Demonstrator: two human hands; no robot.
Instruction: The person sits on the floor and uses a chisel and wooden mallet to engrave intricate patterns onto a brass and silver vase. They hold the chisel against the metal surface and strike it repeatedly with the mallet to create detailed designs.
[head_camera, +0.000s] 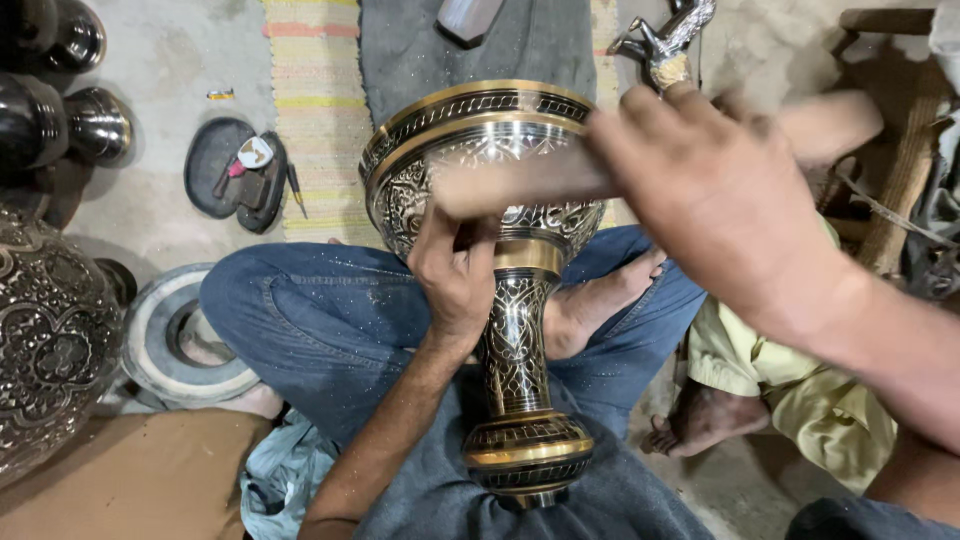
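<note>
Vase (515, 300) centre frame, engraving looks mostly done | left hand (455, 275) clasps its neck | right hand (720, 195) grips blurred mallet (520, 180) over bowl | finishing strokes seemingly left

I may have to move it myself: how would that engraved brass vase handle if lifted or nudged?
The vase looks like solid metal, so probably stiff and heavy. Its wide bowl over a narrow stem suggests it tips easily; the left hand steadies the neck. The polished bands may be slippery. The right hand holds a blurred wooden tool.
</note>
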